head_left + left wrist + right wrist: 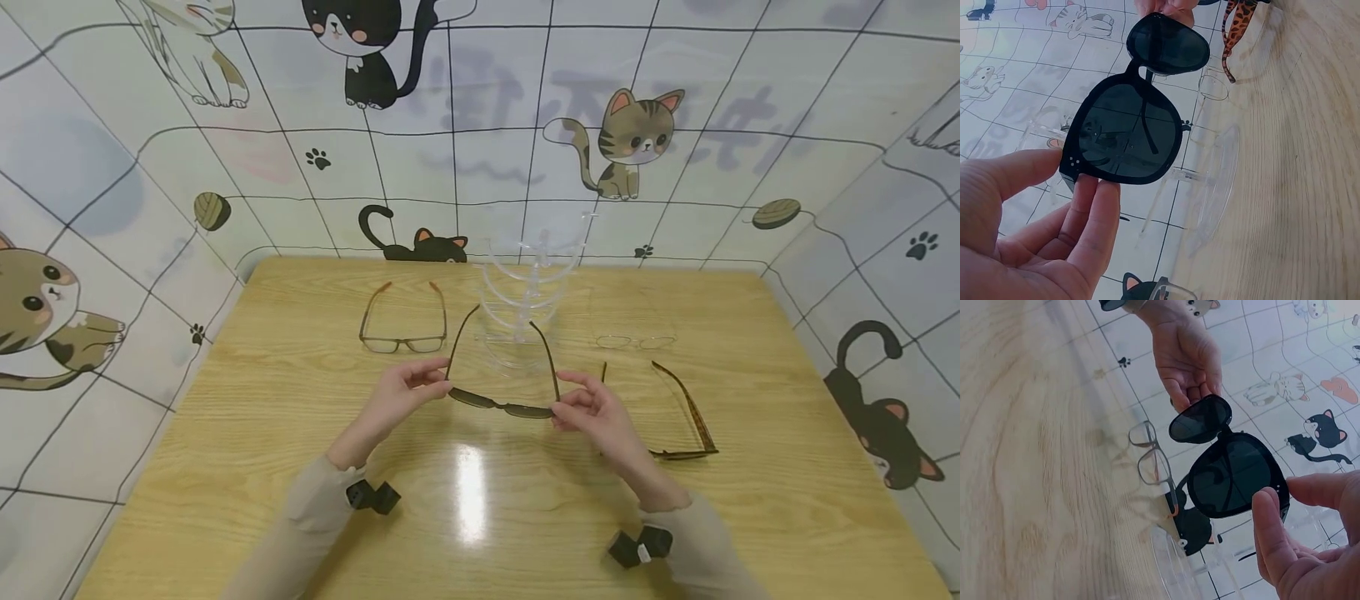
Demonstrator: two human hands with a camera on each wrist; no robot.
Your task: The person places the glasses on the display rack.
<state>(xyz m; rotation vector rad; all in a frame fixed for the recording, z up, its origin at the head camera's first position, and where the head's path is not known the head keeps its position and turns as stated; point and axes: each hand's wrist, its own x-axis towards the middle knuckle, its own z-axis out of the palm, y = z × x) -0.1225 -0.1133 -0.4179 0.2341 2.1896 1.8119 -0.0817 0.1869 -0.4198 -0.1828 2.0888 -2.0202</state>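
A white wall covering (487, 167) printed with cartoon cats runs out of the head view on three sides. The wooden tabletop (525, 517) is cut off at the bottom edge, as are both pale sleeves (300, 517). The clear stand (534, 287) is see-through, so its outline is hard to make out against the wall.

In front of it, dark sunglasses (472, 398) are held up above the tabletop, arms unfolded towards the stand. The left hand (401, 396) and right hand (596, 417) each have a narrow grip, thumb and fingers pinching one end of the frame.

The right hand hides part of the tortoiseshell glasses (697, 425). Brown-armed glasses (401, 343) lie left of the stand, only a corner reaching the left wrist view. Thin-rimmed glasses (615, 337) lie right of it, their arms barely visible. Small black blocks (373, 497) sit at both wrists.
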